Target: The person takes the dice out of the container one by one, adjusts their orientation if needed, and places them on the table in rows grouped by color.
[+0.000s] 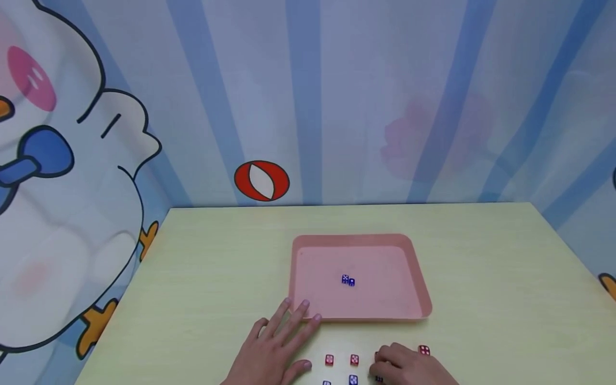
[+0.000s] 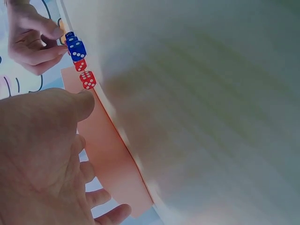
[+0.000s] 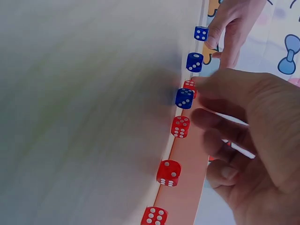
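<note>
My left hand (image 1: 276, 350) lies spread at the pink tray's near-left corner, straight fingertips over the rim. The pink tray (image 1: 370, 320) holds two blue dice (image 1: 345, 279) near its middle. My right hand (image 1: 409, 366) is just in front of the tray with fingers curled, thumb and index finger at a red die (image 3: 190, 86) partly hidden by the fingers and a blue die. That blue die (image 3: 184, 98) stands close beside the thumb. Left of this hand are red dice (image 1: 354, 360) and a blue die (image 1: 353, 379). Another red die (image 1: 424, 350) lies beyond its knuckles.
The dice stand in rows on the pale yellow table (image 1: 216, 256), between the tray and the person. A further blue die (image 1: 326, 383) is cut by the lower frame edge. Behind the table hangs a striped blue cloth (image 1: 346, 107) with cartoon figures.
</note>
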Action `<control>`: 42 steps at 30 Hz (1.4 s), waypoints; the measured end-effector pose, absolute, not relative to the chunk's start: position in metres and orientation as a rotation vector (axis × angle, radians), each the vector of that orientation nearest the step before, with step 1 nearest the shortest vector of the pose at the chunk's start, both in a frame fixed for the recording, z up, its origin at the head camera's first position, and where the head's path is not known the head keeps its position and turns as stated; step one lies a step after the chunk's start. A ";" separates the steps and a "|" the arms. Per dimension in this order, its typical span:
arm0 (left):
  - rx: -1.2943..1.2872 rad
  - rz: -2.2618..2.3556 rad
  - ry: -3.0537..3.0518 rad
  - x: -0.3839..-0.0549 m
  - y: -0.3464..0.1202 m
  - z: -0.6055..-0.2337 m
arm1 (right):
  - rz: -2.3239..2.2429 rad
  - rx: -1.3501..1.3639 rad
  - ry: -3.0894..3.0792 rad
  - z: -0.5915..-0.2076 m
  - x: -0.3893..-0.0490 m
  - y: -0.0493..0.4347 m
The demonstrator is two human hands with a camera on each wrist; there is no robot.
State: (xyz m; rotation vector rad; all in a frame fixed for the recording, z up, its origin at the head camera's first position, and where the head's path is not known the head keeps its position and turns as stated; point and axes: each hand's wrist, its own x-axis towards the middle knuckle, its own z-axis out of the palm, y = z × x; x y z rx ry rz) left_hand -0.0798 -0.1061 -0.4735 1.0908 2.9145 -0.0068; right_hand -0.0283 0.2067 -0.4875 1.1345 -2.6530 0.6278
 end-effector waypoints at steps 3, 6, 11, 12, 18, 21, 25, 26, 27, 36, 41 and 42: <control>1.083 0.000 2.906 -0.079 -0.106 -0.474 | 0.601 1.115 -2.581 -0.485 -0.028 0.203; 1.070 -0.008 2.896 -0.079 -0.106 -0.473 | 0.569 1.082 -2.511 -0.483 -0.030 0.201; 1.050 -0.016 2.881 -0.080 -0.106 -0.473 | 0.503 1.084 -2.411 -0.481 -0.039 0.202; 1.047 -0.015 2.879 -0.080 -0.105 -0.473 | 0.498 1.096 -2.395 -0.480 -0.042 0.203; 1.046 -0.007 2.872 -0.081 -0.105 -0.472 | 0.468 1.113 -2.357 -0.473 -0.053 0.203; 1.045 -0.022 2.874 -0.081 -0.105 -0.471 | 0.413 1.072 -2.387 -0.468 -0.057 0.201; 1.047 -0.045 2.887 -0.080 -0.105 -0.471 | 0.336 1.011 -2.445 -0.463 -0.062 0.199; 1.047 -0.046 2.889 -0.080 -0.105 -0.471 | 0.331 1.005 -2.444 -0.462 -0.063 0.199; 1.048 -0.043 2.890 -0.080 -0.105 -0.471 | 0.323 1.003 -2.438 -0.462 -0.066 0.199; 1.046 -0.063 2.882 -0.080 -0.104 -0.470 | 0.365 1.000 -2.375 -0.461 -0.085 0.199; 1.032 -0.049 2.865 -0.081 -0.104 -0.469 | 0.334 0.947 -2.472 -0.459 -0.095 0.197; 1.030 -0.043 2.864 -0.081 -0.104 -0.469 | 0.316 0.925 -2.501 -0.459 -0.097 0.195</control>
